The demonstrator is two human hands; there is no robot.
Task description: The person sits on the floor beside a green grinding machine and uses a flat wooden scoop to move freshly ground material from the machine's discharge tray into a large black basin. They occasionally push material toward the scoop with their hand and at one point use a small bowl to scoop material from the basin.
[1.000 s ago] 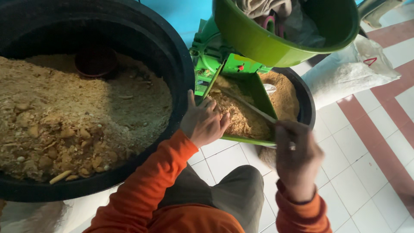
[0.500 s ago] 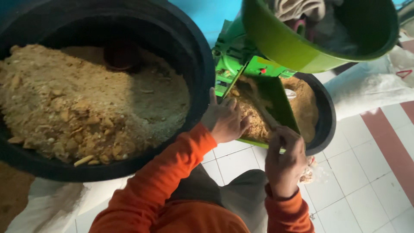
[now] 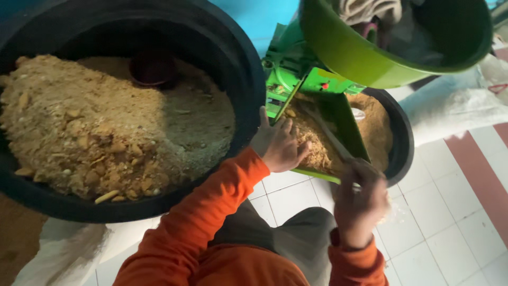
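Head view, looking down. My left hand (image 3: 278, 144) lies flat, fingers spread and open, palm down on the tan crumbly meal heaped in the green chute tray (image 3: 346, 124); it grasps nothing, only presses the heap at the tray's near-left edge. My right hand (image 3: 360, 198) is closed around the near end of a thin stick (image 3: 325, 132), though motion blur keeps me from telling how tightly the fingers wrap it. The stick's long axis runs diagonally: from the fist at lower right it points up and to the left, its far end resting in the meal near the head of the tray, just beside the left hand's fingertips. The tray itself slopes from the green machine (image 3: 288, 69) at upper left down toward me, its lower lip overhanging the small black tub (image 3: 399, 143), which holds more of the same meal. A green hopper bowl (image 3: 370, 58) sits above the machine with cloth inside. At left stands the large black tub (image 3: 233, 79), heaped with coarser tan meal and a dark round scoop half buried at its far side. Both sleeves are orange; white floor tiles lie beneath.
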